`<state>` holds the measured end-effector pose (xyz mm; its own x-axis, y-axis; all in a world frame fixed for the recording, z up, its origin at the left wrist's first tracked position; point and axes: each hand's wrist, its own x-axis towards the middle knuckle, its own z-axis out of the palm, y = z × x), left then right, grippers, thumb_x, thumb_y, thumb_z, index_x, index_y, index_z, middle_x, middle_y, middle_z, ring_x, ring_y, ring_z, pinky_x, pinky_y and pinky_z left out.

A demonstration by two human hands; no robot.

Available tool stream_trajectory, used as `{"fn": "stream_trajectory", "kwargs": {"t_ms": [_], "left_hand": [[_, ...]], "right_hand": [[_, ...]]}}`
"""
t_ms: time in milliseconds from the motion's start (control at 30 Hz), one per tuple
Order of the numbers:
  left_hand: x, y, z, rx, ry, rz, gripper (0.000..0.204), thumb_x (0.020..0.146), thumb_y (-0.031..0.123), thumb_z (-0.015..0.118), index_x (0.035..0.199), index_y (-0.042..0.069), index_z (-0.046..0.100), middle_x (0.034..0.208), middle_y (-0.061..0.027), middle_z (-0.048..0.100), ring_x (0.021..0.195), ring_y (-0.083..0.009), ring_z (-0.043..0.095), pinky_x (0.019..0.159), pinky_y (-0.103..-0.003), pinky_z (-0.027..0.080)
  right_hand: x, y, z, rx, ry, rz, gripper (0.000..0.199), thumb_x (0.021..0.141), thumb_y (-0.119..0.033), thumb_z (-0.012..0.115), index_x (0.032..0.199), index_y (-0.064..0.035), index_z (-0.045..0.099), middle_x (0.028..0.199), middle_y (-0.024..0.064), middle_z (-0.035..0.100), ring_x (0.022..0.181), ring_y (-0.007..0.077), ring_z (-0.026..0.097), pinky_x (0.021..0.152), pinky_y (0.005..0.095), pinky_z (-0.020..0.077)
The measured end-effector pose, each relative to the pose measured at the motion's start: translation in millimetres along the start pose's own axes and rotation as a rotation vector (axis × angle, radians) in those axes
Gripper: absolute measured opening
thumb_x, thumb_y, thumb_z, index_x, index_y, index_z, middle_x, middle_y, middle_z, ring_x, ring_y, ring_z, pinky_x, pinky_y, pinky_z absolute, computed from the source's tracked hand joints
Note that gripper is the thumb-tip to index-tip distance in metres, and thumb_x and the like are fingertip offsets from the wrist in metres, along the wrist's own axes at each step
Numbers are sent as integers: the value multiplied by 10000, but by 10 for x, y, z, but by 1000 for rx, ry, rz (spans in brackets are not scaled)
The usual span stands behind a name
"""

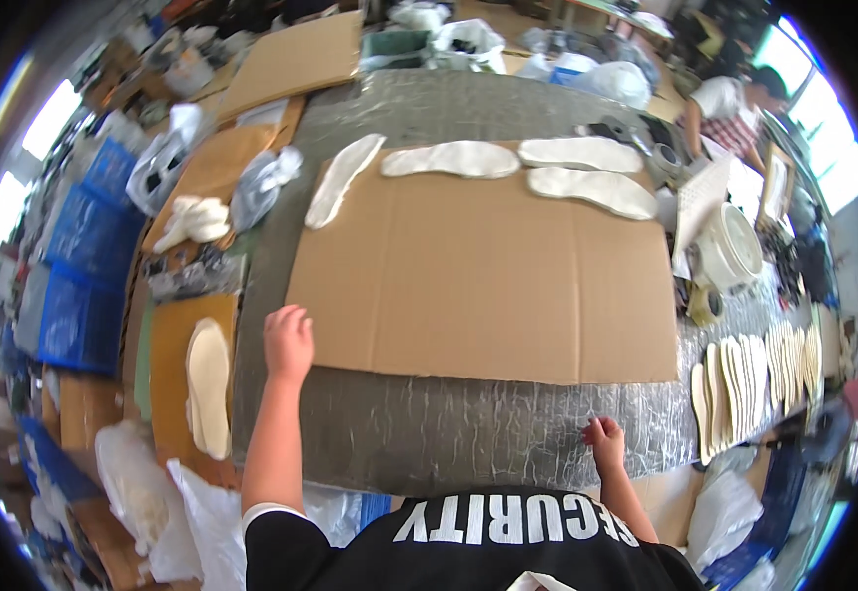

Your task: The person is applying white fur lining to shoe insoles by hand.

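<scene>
Desk, centre frame, foil-covered: one cardboard sheet. Along the sheet's top edge: four white insoles. Left hand, fingers curled loosely, rests on the sheet's lower-left corner, grasping nothing. Right hand, lower right, fingers bent on the bare foil, holding nothing. One more insole lies at left on a brown board. A row of insoles stands at right, too overlapped to count.

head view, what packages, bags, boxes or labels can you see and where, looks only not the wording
Blue crates: stacked at far left, boxy, bright blue.
Clear bags: left of the cardboard sheet, crumpled, whitish.
White bags: lower left near the floor, lumpy.
Tape roll: right of the sheet, round, tan.
</scene>
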<state>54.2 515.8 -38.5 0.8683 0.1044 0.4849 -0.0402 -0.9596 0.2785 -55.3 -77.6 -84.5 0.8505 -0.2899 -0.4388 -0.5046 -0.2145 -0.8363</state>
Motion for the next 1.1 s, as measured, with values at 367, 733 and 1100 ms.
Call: {"fn": "stream_trajectory", "kwargs": {"t_ms": [367,733,1100], "left_hand": [[1715,-30,1388,287,-254,-434,223,834,141,659,1020,19,676,1102,-135,632,1133,-333,560,963,-482,454],[1564,272,957,400,-303,-223,89,772,164,660,786,103,723,943,-69,680,1003,-295,603,826,-532,452],[-1382,1605,-662,-257,-673,59,34,681,127,650,685,104,626,788,-49,611,870,-262,585,773,-428,412]], "right_hand": [[-608,935,-894,142,464,40,97,942,-88,594,885,-10,600,692,68,615,549,126,563,482,252,458],[-502,143,-545,-35,108,318,135,907,-132,642,857,-8,650,715,51,664,621,121,610,543,267,480],[-146,-1602,1807,-337,-779,-632,199,843,-131,713,976,7,658,841,164,671,731,257,664,685,357,533]]}}
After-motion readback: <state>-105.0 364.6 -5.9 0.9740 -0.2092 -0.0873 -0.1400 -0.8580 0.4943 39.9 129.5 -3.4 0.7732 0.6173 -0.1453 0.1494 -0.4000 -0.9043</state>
